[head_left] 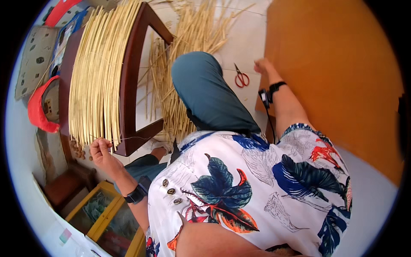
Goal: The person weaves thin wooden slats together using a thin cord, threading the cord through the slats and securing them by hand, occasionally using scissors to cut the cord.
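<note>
The left hand (102, 152) reaches out, pinching thin string (133, 138) by the ends of yellow sticks (96, 77) on a brown bench (132, 64). The right hand (264, 65) stretches forward, its fingers too small to tell.

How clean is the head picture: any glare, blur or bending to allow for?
Head view: fisheye rim with black corners and blue fringing, the left edge washed pale; head view: floor tiles bright, stalks and scissors readable; head view: right hand slightly soft, thin strand by the left hand faint.
</note>
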